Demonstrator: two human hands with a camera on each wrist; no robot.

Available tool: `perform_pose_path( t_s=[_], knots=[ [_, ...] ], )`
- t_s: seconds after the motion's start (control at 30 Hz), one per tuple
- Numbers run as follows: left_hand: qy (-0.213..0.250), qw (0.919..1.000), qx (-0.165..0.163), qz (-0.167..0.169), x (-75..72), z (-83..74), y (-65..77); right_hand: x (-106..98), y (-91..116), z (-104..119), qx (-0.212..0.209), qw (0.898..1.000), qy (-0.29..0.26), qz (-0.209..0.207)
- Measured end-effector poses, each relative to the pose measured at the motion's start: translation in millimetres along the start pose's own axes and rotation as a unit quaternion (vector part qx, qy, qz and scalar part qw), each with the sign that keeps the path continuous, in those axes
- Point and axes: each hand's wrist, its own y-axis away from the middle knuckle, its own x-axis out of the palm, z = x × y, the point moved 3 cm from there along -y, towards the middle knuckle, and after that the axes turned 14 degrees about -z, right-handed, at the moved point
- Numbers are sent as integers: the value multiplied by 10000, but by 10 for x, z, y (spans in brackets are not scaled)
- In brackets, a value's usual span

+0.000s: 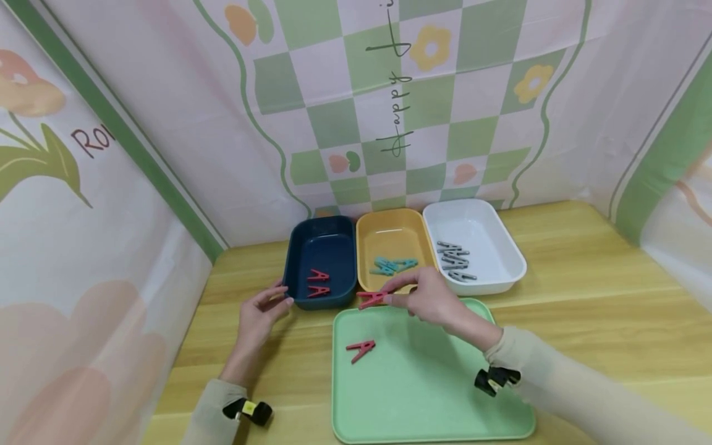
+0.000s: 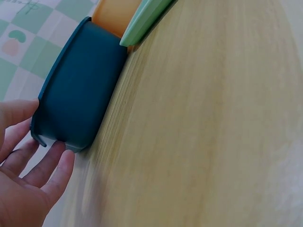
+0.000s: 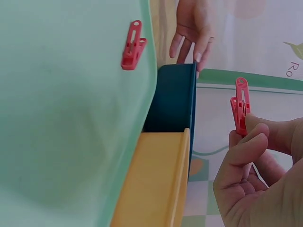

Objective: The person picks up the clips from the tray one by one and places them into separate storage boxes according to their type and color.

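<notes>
My right hand [image 1: 432,300] pinches a red clothespin [image 1: 369,300] between thumb and fingers, over the back edge of the green tray [image 1: 423,383]. In the right wrist view the held clothespin [image 3: 242,101] points up from the fingertips. Another red clothespin [image 1: 361,350] lies on the tray's left part. My left hand [image 1: 257,318] touches the front left corner of the dark blue container [image 1: 322,244], its fingers loosely spread. In the left wrist view the thumb meets the container's rim [image 2: 59,61]. Two red clothespins [image 1: 319,290] lie inside that container.
Right of the blue container stands a yellow container [image 1: 392,225] with several turquoise clothespins [image 1: 394,266]. Beside it, a white container [image 1: 467,216] has several grey clothespins [image 1: 456,262]. All stand on a wooden table [image 1: 584,296], close to the patterned cloth [image 1: 378,123] behind.
</notes>
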Motion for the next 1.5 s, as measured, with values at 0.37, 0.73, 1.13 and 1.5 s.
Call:
perform_pose_path(
  t_s=[0.37,0.73,1.13,1.5],
  knots=[
    [24,10000,-68,-7,6,-1,4,-5,-88,97,224,9997,-51,-45],
    [-4,10000,9,19,-4,-7,-2,-6,-217,137,191,9996,-100,-158],
    [18,9999,120,19,8,5,-13,-6,-400,158,235,9994,-8,-249],
    [14,10000,69,-4,3,10,-27,99,-587,301,360,9990,30,-259]
  ],
)
